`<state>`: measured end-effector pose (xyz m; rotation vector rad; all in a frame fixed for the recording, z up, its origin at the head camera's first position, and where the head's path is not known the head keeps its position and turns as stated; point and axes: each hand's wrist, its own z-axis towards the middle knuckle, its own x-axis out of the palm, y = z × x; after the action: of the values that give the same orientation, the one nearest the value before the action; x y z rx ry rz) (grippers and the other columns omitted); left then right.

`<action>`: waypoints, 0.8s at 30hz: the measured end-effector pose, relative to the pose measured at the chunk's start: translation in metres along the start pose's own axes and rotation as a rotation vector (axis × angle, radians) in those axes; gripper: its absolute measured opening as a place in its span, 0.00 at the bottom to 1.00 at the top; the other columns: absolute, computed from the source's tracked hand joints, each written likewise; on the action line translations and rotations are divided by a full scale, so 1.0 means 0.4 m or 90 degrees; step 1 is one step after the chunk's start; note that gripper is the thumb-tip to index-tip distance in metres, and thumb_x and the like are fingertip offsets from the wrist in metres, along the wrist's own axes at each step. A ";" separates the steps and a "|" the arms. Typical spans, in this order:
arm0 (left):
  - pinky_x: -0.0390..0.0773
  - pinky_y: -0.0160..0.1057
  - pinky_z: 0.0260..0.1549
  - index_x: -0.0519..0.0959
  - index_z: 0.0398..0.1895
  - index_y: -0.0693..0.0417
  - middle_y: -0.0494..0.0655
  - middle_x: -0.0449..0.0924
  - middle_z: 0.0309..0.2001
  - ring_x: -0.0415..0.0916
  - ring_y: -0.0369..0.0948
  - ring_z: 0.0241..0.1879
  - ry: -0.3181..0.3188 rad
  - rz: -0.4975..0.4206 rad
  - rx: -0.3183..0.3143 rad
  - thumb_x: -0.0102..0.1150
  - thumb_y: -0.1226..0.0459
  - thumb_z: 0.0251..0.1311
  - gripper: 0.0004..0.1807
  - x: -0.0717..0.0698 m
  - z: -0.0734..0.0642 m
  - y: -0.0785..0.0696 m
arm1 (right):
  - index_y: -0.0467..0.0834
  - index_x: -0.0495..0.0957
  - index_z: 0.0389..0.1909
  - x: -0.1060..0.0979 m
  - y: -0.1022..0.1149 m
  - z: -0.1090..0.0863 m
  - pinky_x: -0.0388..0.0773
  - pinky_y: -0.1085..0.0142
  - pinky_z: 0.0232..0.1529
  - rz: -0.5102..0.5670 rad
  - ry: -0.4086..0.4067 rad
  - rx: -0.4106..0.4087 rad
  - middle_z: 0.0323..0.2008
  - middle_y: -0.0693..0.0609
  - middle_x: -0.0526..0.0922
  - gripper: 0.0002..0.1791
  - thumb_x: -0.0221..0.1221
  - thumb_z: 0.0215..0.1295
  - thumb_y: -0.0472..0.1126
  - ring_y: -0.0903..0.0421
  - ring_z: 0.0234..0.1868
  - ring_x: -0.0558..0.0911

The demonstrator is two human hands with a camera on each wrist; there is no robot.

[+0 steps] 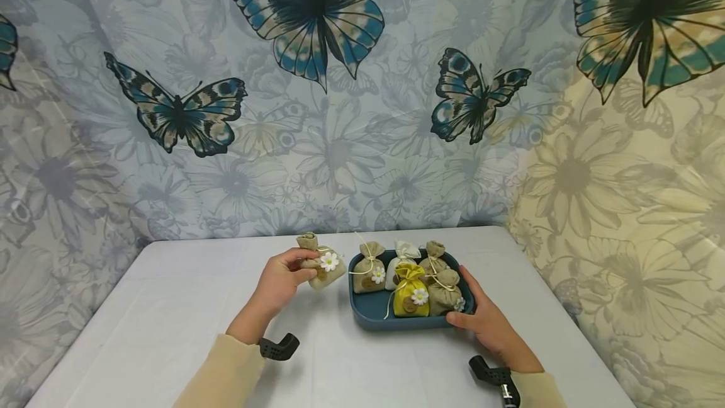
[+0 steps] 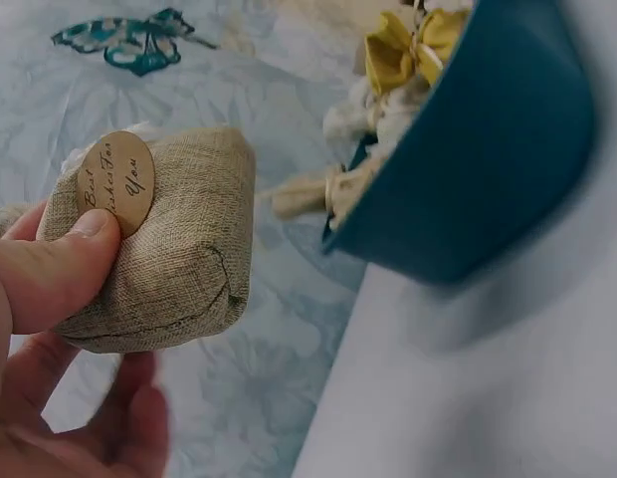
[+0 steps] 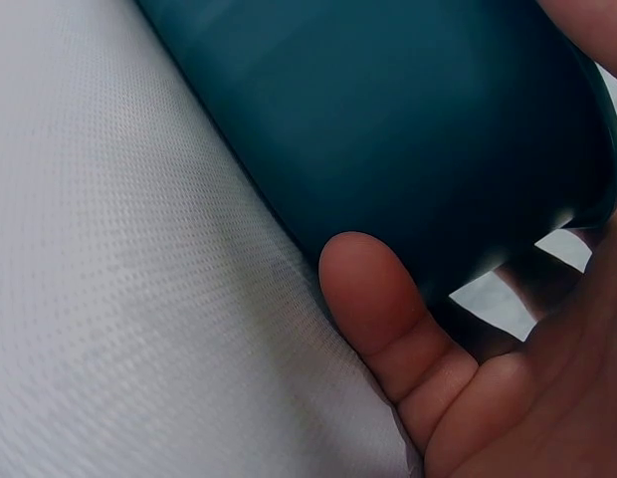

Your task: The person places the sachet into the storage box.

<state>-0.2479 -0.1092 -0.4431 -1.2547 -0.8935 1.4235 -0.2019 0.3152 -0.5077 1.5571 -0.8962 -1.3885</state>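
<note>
My left hand [image 1: 281,280] pinches a beige burlap drawstring pouch [image 1: 323,274] between thumb and fingers, above the table and left of a blue tray [image 1: 374,320]. A white flower decorates the pouch; its oval tag [image 2: 116,182] reads "Best Wishes For You", partly under the thumb. Around the tray's right end, my right hand [image 1: 484,317] holds on, thumb at the front corner and fingers along the side. Inside the tray stand a yellow pouch [image 1: 411,298], a white pouch [image 1: 393,269] and several beige pouches [image 1: 368,274]. The tray's outer wall [image 3: 368,129] fills much of the right wrist view.
A white cloth [image 1: 170,320] covers the table. Behind it hangs a fabric backdrop [image 1: 340,162] with butterflies and flowers. Each wrist wears a black camera mount [image 1: 280,347].
</note>
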 end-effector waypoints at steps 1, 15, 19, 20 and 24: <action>0.77 0.41 0.40 0.87 0.43 0.55 0.50 0.81 0.47 0.77 0.45 0.42 0.007 0.008 0.017 0.70 0.75 0.54 0.14 0.006 -0.002 -0.007 | 0.58 0.38 0.81 0.000 0.000 0.000 0.75 0.59 0.43 0.000 0.001 -0.001 0.74 0.36 0.50 0.59 0.71 0.61 0.43 0.46 0.32 0.81; 0.71 0.56 0.51 0.88 0.43 0.44 0.36 0.83 0.46 0.74 0.43 0.51 0.120 0.045 0.098 0.69 0.69 0.58 0.13 0.135 0.002 -0.042 | 0.58 0.37 0.81 -0.001 -0.004 -0.002 0.58 0.38 0.64 -0.050 -0.015 -0.035 0.77 0.37 0.44 0.59 0.70 0.60 0.46 0.34 0.72 0.56; 0.70 0.58 0.54 0.88 0.44 0.45 0.37 0.83 0.48 0.74 0.46 0.55 0.146 0.057 0.081 0.69 0.69 0.59 0.12 0.172 0.003 -0.030 | 0.60 0.37 0.80 -0.002 -0.006 0.000 0.46 0.31 0.65 -0.054 -0.016 -0.044 0.78 0.39 0.43 0.59 0.71 0.59 0.47 0.33 0.75 0.46; 0.69 0.59 0.55 0.88 0.45 0.46 0.38 0.82 0.49 0.73 0.47 0.56 0.153 0.060 0.080 0.68 0.69 0.59 0.12 0.180 0.003 -0.027 | 0.60 0.37 0.80 -0.002 -0.007 0.000 0.46 0.31 0.65 -0.053 -0.015 -0.045 0.78 0.39 0.43 0.60 0.71 0.59 0.47 0.33 0.75 0.45; 0.67 0.56 0.60 0.87 0.45 0.43 0.37 0.82 0.50 0.72 0.47 0.61 0.165 0.094 0.072 0.68 0.68 0.60 0.13 0.204 0.006 -0.011 | 0.60 0.38 0.80 -0.002 -0.005 0.000 0.46 0.32 0.65 -0.053 -0.018 -0.045 0.78 0.40 0.43 0.60 0.71 0.59 0.47 0.33 0.75 0.46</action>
<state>-0.2464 -0.0289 -0.4583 -1.4035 -0.5466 1.3659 -0.2020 0.3165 -0.5093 1.5394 -0.7993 -1.4889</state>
